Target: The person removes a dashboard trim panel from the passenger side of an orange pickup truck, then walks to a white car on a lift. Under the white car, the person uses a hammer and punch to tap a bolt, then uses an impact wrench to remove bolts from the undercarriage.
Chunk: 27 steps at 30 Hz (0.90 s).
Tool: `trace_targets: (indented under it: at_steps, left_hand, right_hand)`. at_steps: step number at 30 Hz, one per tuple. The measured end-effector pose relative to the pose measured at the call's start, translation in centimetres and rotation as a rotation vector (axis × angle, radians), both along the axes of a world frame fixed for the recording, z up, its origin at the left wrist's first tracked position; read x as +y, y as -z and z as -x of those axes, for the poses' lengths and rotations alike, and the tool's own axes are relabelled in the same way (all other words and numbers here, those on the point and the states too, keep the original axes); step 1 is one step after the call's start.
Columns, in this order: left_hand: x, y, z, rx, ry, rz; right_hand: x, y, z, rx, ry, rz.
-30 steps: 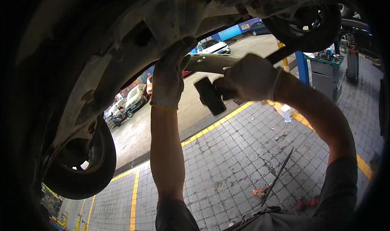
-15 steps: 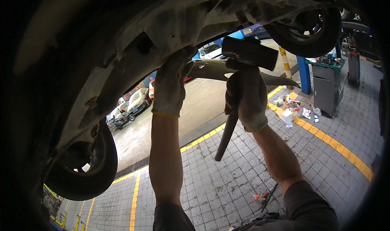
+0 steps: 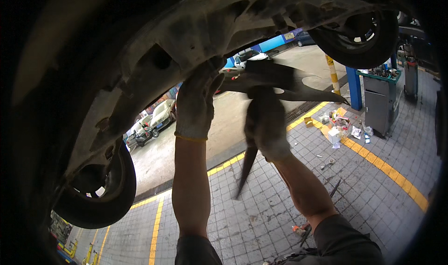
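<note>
With the fingers of the pale knit-gloved right hand (image 3: 268,122) wrapped round the black, thick-headed hammer (image 3: 269,74), control the swing squarely (head up, shaft slanting down, below the grimy grey metal underbody (image 3: 186,41)). Mind the pale, yellow-cuffed gloved left hand (image 3: 198,101), raised to the underbody, grasp impossible to make out. Watch the dark, curved strip (image 3: 312,94) behind the hammer.

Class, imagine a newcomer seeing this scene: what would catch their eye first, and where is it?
Probably the dark hammer, motion-blurred, its head above the gloved right hand near the middle. Next, the car underside looming across the top, with the gloved left hand raised up to it, left of the hammer. A wheel at lower left would likely follow.
</note>
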<state>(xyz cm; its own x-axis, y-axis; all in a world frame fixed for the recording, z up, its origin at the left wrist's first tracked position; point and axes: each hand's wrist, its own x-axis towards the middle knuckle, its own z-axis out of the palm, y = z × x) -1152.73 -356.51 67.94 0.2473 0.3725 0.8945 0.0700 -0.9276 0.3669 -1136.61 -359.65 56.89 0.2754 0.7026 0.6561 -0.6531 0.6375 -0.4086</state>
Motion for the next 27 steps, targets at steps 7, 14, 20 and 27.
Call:
trace_targets:
  at_steps: [7, 14, 20, 27]
  left_hand:
    - [-0.1, 0.0, -0.3, -0.016, 0.051, 0.079]
    - [-0.8, 0.3, -1.0, -0.134, 0.394, 0.370]
    - [-0.8, 1.2, -1.9, -0.253, 0.485, 0.474]
    - [-0.8, 2.0, -3.7, -0.360, 0.293, 0.357]
  right_hand:
    - [-1.2, -1.6, 0.5, 0.045, 0.397, -0.141]
    - [-0.6, 1.6, -2.6, -0.362, 0.080, 0.033]
    - [-0.5, 4.4, -3.2, -0.510, 0.103, -0.022]
    - [-0.6, 3.1, -3.6, -0.652, 0.747, -0.241]
